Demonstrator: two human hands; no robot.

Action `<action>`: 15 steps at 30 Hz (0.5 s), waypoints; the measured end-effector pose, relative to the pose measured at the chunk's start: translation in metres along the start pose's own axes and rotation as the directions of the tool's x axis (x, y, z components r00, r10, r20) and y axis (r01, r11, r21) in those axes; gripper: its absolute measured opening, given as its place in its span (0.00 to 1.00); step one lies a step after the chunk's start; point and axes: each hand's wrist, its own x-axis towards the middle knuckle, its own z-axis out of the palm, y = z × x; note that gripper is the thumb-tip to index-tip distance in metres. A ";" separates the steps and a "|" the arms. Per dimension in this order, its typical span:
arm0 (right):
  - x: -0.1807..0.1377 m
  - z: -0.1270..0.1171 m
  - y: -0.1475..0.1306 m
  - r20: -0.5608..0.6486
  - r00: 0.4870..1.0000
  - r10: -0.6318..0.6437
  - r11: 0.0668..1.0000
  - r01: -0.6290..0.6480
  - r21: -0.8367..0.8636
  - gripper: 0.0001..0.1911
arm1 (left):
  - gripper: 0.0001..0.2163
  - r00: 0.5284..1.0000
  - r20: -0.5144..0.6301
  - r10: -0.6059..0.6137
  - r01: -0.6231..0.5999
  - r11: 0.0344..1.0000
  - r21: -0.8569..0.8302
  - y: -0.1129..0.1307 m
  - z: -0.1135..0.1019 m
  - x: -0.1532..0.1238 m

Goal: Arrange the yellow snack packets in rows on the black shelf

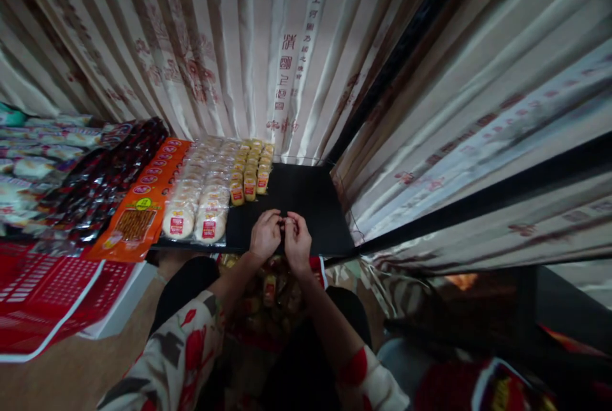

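My left hand (266, 234) and my right hand (297, 240) come close together over the black shelf surface (306, 188). Both sets of fingers are curled in, and something small and dark may be between them, too dim to name. Just beyond my left hand stand rows of small yellow wrapped snack cakes (249, 186) with red labels. Left of these lie rows of round white wrapped cakes (211, 223). Below my forearms, a container between my knees holds more wrapped pieces, one a yellow snack cake (269, 290).
An orange snack packet (131, 220), dark red packets (95, 185) and white packets (33, 165) line the shelf's left. A red plastic basket (52, 296) is at lower left, by a white box (124, 309). Pleated printed curtains (248, 48) hang behind and right, along dark poles (396, 73).
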 end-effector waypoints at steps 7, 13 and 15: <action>-0.079 -0.037 0.017 0.230 0.973 0.031 0.935 0.053 -0.350 0.15 | 0.13 0.964 0.218 -0.154 0.156 0.988 0.006 0.019 -0.012 -0.088; -0.108 -0.034 0.040 0.390 0.884 0.258 0.713 0.098 -0.694 0.15 | 0.15 0.768 0.493 -0.408 0.319 0.912 0.258 0.005 -0.006 -0.131; -0.112 -0.030 0.045 0.408 0.857 0.315 0.657 0.113 -0.745 0.16 | 0.17 0.752 0.548 -0.367 0.283 0.930 0.235 0.000 -0.001 -0.139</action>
